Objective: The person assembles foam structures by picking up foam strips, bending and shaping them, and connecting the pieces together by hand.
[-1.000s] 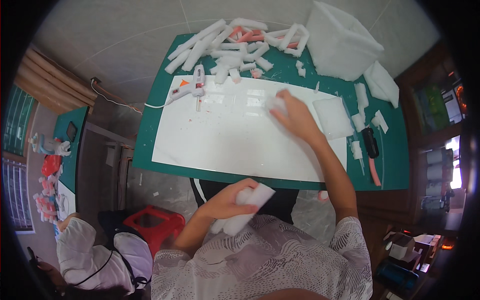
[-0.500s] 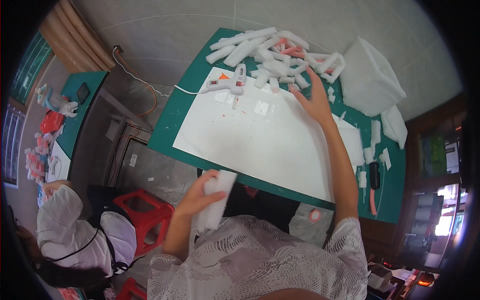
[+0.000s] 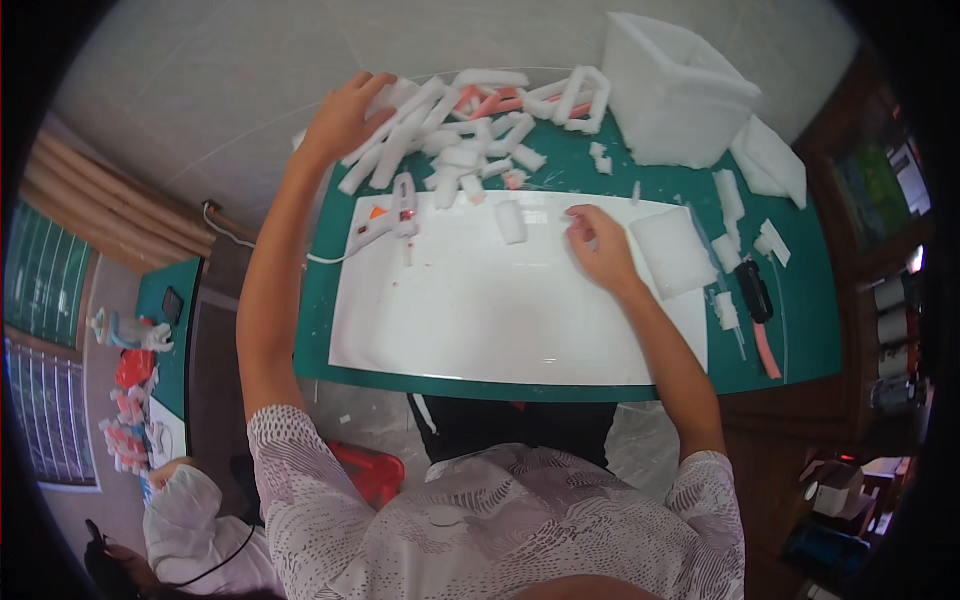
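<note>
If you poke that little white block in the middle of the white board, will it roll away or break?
The little white block looks like cut foam, so it is probably very light and would likely slide or tumble at a light poke. Its flat sides suggest it would not roll far. The crumbs and snapped pieces in the foam pile hint it may dent or crumble if pinched hard.

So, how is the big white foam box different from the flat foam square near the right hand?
The foam box stands tall at the far right of the green mat; the foam square lies flat, partly on the white board. The box is much bigger and hollow-looking; the square is a thin slab. The right hand is beside the square, away from the box. Both are white foam.
</note>
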Demonstrator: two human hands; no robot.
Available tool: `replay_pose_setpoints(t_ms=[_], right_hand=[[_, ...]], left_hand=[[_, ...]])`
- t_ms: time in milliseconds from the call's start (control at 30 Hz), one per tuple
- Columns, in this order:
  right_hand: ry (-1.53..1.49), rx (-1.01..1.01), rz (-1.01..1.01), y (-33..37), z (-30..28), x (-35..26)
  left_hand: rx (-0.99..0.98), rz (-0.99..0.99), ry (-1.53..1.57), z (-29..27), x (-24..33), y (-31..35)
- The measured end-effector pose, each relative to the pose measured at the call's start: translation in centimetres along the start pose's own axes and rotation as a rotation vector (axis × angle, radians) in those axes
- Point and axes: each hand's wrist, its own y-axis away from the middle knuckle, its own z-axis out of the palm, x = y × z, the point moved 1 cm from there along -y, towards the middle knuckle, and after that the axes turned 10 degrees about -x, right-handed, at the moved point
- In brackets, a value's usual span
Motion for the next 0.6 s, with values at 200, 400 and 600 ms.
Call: replay_pose_setpoints(t_ms=[200,400,600], right_hand=[[-0.022,-0.055,0.016,0.2,0.4,-0.8],[0.011,-0.096,-0.059,-0.1,0.3,-0.3],[0.04,-0.08,-0.131,-0.2,0.4,0.5]], left_hand=[[0.092,-0.064,-0.091,5.7,-5.7,-10.2],[-0.209,-0.161,0.065,10.8,-7.4,-13.3],[-0.28,-0.189,0.0,9.1,-7.2,-14.5]])
